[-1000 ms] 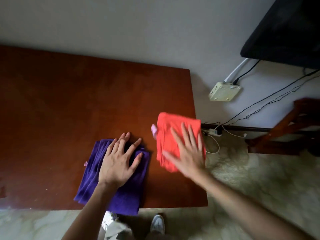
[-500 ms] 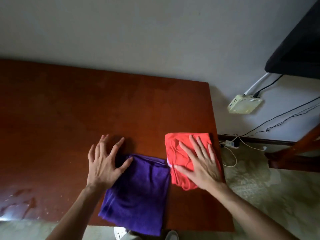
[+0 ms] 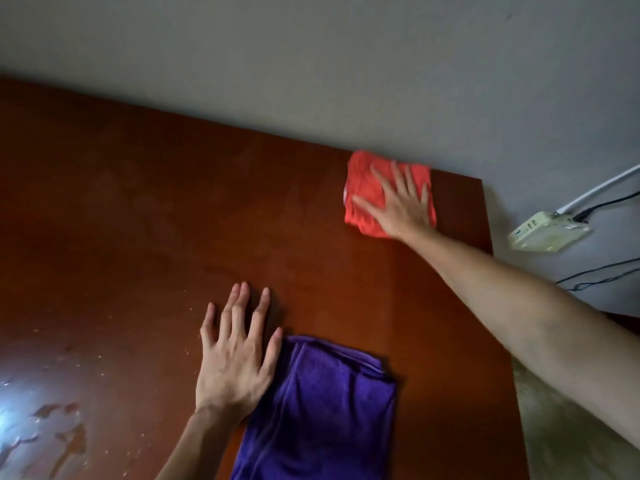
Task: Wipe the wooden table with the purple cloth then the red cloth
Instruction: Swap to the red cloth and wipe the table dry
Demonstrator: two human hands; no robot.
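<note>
The wooden table (image 3: 156, 220) fills the left and middle of the head view. A folded red cloth (image 3: 363, 192) lies near the table's far right corner, by the wall. My right hand (image 3: 398, 202) presses flat on it with fingers spread. The folded purple cloth (image 3: 322, 410) lies at the near edge of the table. My left hand (image 3: 235, 355) rests flat on the bare wood with straight fingers, just left of the purple cloth, its thumb at the cloth's corner.
Wet patches and droplets (image 3: 59, 427) glisten on the table's near left. A grey wall (image 3: 311, 64) runs behind the table. A beige socket box (image 3: 547, 230) with cables hangs on the wall right of the table. Patterned floor (image 3: 571, 445) lies at lower right.
My right hand has slid the red cloth from the near right edge to the far right corner. My left hand has moved off the purple cloth onto the wood beside it.
</note>
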